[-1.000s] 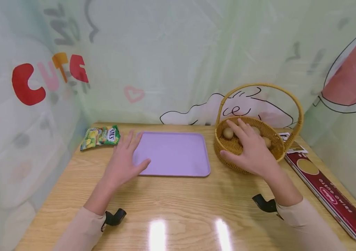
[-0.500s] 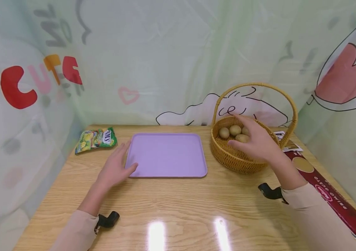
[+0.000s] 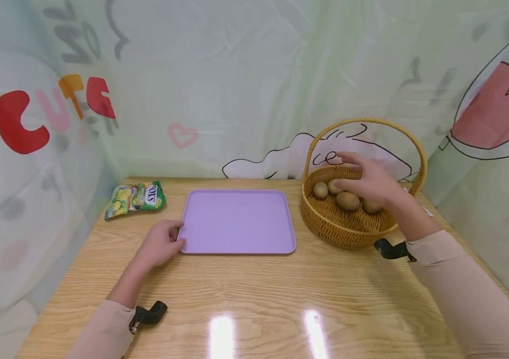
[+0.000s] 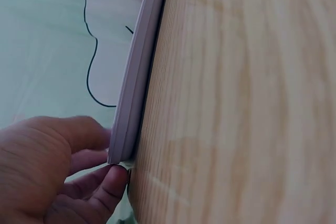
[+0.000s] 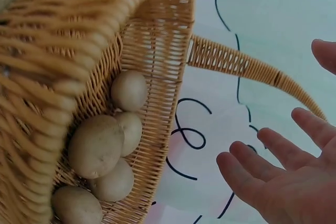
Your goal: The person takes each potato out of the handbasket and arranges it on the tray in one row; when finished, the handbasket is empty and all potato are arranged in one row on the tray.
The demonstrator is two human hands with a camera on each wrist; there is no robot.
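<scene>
Purple tray point(image 3: 238, 222) lies on the tabletop point(image 3: 254, 284), left edge gripped by the left hand point(image 3: 159, 243), while the right hand point(image 3: 369, 180), fingers spread, hovers above a basket point(image 3: 335, 230) of potatoes point(image 3: 348, 201).

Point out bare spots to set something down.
Free: the purple tray itself; the wooden table in front of it, between the sleeves; a narrow strip between tray and wicker basket.
Crowded: the basket, with potatoes inside and the right hand over it; the tray's left edge, with the left hand there and the green bag beyond.
</scene>
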